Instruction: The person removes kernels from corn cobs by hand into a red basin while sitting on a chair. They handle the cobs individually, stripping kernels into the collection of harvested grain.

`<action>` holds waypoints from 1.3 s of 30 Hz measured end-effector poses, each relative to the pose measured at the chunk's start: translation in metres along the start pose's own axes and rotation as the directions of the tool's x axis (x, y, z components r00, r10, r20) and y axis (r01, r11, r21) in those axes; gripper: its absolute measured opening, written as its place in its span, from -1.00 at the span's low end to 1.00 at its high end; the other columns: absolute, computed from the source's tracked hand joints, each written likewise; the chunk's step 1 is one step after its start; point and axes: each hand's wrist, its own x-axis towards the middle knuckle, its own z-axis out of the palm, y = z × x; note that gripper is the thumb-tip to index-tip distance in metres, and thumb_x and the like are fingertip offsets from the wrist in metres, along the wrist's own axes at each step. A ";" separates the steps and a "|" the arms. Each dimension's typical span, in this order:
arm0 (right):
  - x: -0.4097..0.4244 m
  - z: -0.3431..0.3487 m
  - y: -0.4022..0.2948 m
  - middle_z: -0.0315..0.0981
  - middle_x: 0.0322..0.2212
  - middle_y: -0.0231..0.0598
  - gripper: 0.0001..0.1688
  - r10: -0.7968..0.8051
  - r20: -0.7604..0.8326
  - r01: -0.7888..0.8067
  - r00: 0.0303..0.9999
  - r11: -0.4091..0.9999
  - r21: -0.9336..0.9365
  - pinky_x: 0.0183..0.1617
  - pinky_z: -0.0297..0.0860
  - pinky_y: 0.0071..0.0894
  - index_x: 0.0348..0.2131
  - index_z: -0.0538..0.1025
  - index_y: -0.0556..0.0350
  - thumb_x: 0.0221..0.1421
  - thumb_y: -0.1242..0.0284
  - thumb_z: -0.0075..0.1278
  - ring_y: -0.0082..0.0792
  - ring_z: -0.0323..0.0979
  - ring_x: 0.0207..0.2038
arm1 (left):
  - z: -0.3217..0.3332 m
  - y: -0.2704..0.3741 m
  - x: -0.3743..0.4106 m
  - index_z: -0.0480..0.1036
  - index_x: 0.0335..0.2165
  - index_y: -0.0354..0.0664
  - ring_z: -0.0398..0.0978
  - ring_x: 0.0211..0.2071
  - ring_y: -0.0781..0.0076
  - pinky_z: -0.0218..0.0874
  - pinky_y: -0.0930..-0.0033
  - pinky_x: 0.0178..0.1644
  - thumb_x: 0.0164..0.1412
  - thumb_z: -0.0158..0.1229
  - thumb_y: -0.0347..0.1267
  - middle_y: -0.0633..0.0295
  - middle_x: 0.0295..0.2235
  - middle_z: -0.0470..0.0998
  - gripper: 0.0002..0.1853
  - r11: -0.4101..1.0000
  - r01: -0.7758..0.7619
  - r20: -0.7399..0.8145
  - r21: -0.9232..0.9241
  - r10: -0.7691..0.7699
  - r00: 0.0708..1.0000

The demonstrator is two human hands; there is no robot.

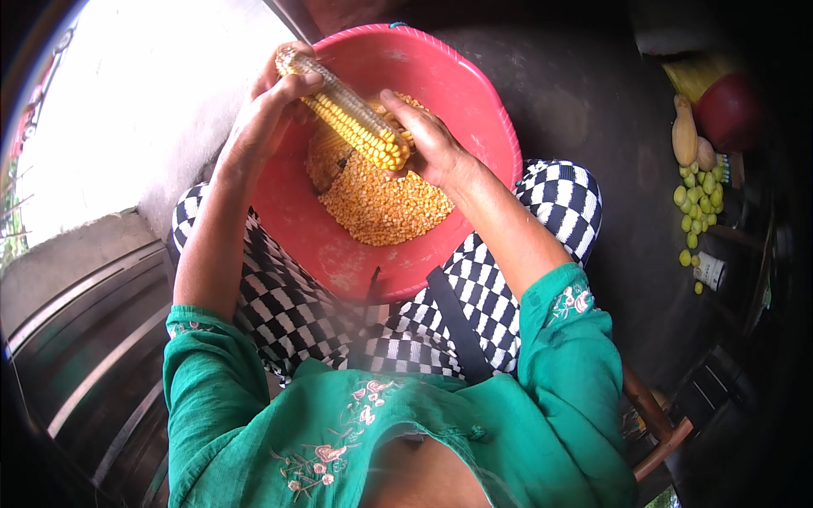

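Note:
A corn cob [356, 117] lies slantwise between my hands above a red plastic basin [286, 235]. Its upper side is bare of kernels; rows of yellow kernels remain along the lower side and at the right end. My left hand [273, 101] grips the upper left end, thumb on the bare part. At the kernel-covered end, my right hand [429, 140] holds the cob, thumb raised and the other fingers largely hidden behind it. Loose yellow corn kernels [387, 206] are heaped in the basin, which sits between my knees.
Slatted wood [95, 374] and a pale ledge [76, 260] are at the left. On the right are a butternut squash [684, 133], several green fruits [698, 197], a white can [710, 271] and a dark red container [727, 111]. A wooden chair part [660, 447] is at the lower right.

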 end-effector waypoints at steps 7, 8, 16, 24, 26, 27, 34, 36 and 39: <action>-0.012 0.013 -0.011 0.27 -0.66 -0.42 -0.28 -0.279 0.068 0.286 0.958 0.894 -0.344 -0.67 0.15 -0.70 -0.31 0.39 0.13 0.01 -0.20 -0.15 -0.63 0.27 -0.69 | -0.013 -0.001 0.006 0.26 -0.14 -0.22 0.23 -0.58 0.63 0.03 0.58 -0.50 -0.03 0.16 -0.27 0.33 -0.51 0.34 -0.53 1.000 0.008 -0.072 0.009 -0.008 0.997; -0.014 0.017 -0.013 0.25 -0.66 -0.43 -0.27 -0.339 0.073 0.337 0.938 0.842 -0.422 -0.65 0.14 -0.71 -0.32 0.39 0.15 0.00 -0.20 -0.14 -0.64 0.26 -0.68 | -0.015 -0.001 0.006 0.26 -0.14 -0.22 0.23 -0.58 0.63 0.03 0.58 -0.50 -0.03 0.16 -0.26 0.33 -0.51 0.34 -0.52 1.000 0.011 -0.103 0.007 -0.010 0.995; -0.004 0.013 0.000 0.36 -0.52 -0.43 -0.46 -0.590 0.030 0.527 0.807 0.697 -0.487 -0.22 0.24 -0.51 -0.35 0.44 0.27 0.21 0.09 -0.26 -0.57 0.28 -0.38 | -0.008 -0.011 0.009 0.28 -0.18 -0.19 0.20 -0.59 0.65 0.05 0.55 -0.49 -0.02 0.14 -0.26 0.36 -0.51 0.33 -0.58 0.999 0.043 -0.043 -0.029 -0.044 0.998; 0.003 -0.004 0.005 0.34 -0.60 -0.49 -0.43 -0.081 -0.106 0.063 0.991 0.985 -0.159 -0.68 0.18 -0.76 -0.38 0.44 -0.02 0.08 -0.13 -0.19 -0.72 0.30 -0.60 | -0.001 -0.001 0.003 0.28 -0.17 -0.14 0.23 -0.58 0.68 0.04 0.59 -0.52 0.00 0.11 -0.31 0.39 -0.51 0.36 -0.62 0.999 0.035 -0.035 0.012 -0.035 0.999; -0.005 0.003 -0.007 0.38 -0.52 -0.42 -0.26 -0.105 -0.078 0.076 0.991 0.947 -0.312 -0.53 0.27 -0.68 -0.25 0.46 0.06 0.00 -0.23 -0.18 -0.66 0.34 -0.50 | -0.007 -0.004 0.006 0.30 -0.19 -0.15 0.25 -0.56 0.67 0.04 0.59 -0.52 0.01 0.11 -0.28 0.38 -0.50 0.39 -0.63 0.996 0.035 -0.048 0.083 -0.031 0.998; -0.004 0.005 -0.004 0.39 -0.50 -0.40 -0.24 -0.251 -0.004 0.228 0.968 0.885 -0.406 -0.47 0.28 -0.64 -0.24 0.45 0.09 0.00 -0.23 -0.17 -0.62 0.35 -0.47 | -0.009 -0.006 0.007 0.32 -0.20 -0.16 0.25 -0.55 0.67 0.05 0.59 -0.52 0.03 0.10 -0.26 0.37 -0.49 0.40 -0.64 0.994 0.045 -0.055 0.102 -0.040 0.998; -0.009 0.018 0.000 0.38 -0.53 -0.32 -0.46 -0.527 0.108 0.430 0.843 0.540 -0.723 -0.30 0.28 -0.49 -0.26 0.46 0.20 0.11 0.04 -0.08 -0.51 0.35 -0.41 | -0.003 -0.020 0.007 0.36 -0.18 -0.22 0.25 -0.54 0.68 0.07 0.61 -0.49 0.10 0.02 -0.18 0.35 -0.43 0.45 -0.61 0.979 0.095 -0.034 0.180 -0.090 0.995; -0.007 0.015 0.002 0.38 -0.56 -0.35 -0.50 -0.548 0.098 0.435 0.831 0.529 -0.729 -0.31 0.29 -0.50 -0.28 0.46 0.22 0.15 0.09 -0.12 -0.54 0.34 -0.43 | -0.007 -0.022 0.010 0.36 -0.17 -0.23 0.25 -0.54 0.69 0.06 0.61 -0.50 0.10 0.02 -0.18 0.35 -0.44 0.44 -0.61 0.977 0.105 0.000 0.187 -0.107 0.994; 0.008 0.002 0.008 0.40 -0.56 -0.43 -0.55 -0.472 0.039 0.442 0.881 0.789 -0.427 -0.32 0.29 -0.52 -0.26 0.47 0.23 0.23 0.19 -0.22 -0.59 0.34 -0.45 | -0.011 -0.024 0.008 0.36 -0.18 -0.23 0.24 -0.56 0.69 0.04 0.61 -0.52 0.10 0.02 -0.19 0.36 -0.46 0.43 -0.62 0.996 0.056 0.057 0.073 -0.060 0.997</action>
